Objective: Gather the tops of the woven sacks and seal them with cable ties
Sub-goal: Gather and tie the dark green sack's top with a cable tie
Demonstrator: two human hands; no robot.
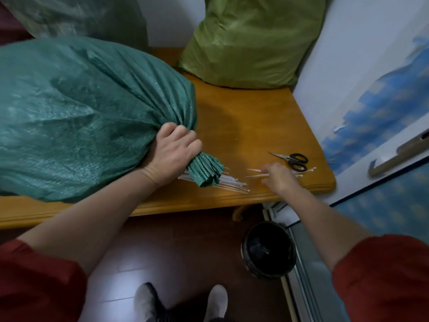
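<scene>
A full teal woven sack (76, 117) lies on its side on the wooden table (243, 117). My left hand (174, 152) grips its gathered neck, and the bunched top (206, 170) fans out below my fist. Under that top lies a bundle of white cable ties (232, 184). To the right, my right hand (278, 177) pinches a white cable tie (255, 175) among a few loose ones near the table's front edge.
Black-handled scissors (294, 160) lie just behind my right hand. An olive-green sack (250, 38) stands at the back of the table, another green sack (76, 15) at the back left. A dark bin (269, 249) sits on the floor below the table's corner. A cabinet (371, 89) stands to the right.
</scene>
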